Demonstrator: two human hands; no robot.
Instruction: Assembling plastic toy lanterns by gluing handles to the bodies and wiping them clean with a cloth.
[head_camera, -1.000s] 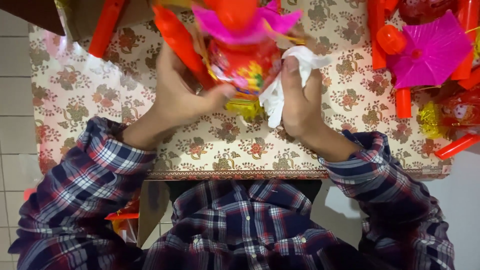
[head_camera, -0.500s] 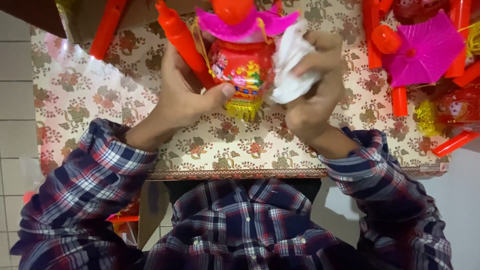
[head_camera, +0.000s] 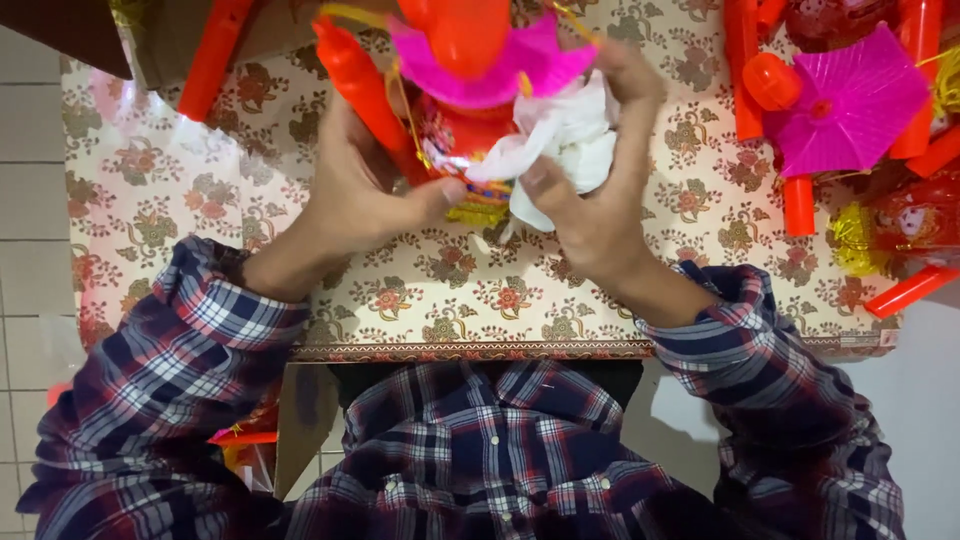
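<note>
1. The left hand (head_camera: 375, 190) is closed around the left side of a red toy lantern (head_camera: 455, 140), its thumb pressed against the lantern's lower body and its fingers wrapped behind, out of sight.
2. The right hand (head_camera: 600, 205) is closed on a crumpled white cloth (head_camera: 565, 145), thumb on the near side and fingers curled over the far side, pressing the cloth against the right side of the lantern.
3. The lantern stands at the far middle of the table, between the two hands, with a bright pink scalloped collar (head_camera: 490, 70) around its upper part and a yellow tassel (head_camera: 478, 212) hanging at its near end.
4. A red stick (head_camera: 365, 85) runs diagonally along the lantern's left side, just beside the left hand's fingers.
5. The table is covered by a floral tablecloth (head_camera: 450, 290) in cream with brown and red flowers.
6. At the far right lies a pink folded paper umbrella shape (head_camera: 850, 105), with more red sticks (head_camera: 800, 205) and another lantern (head_camera: 915, 225) around it.
7. Both forearms wear plaid sleeves (head_camera: 190, 350).
</note>
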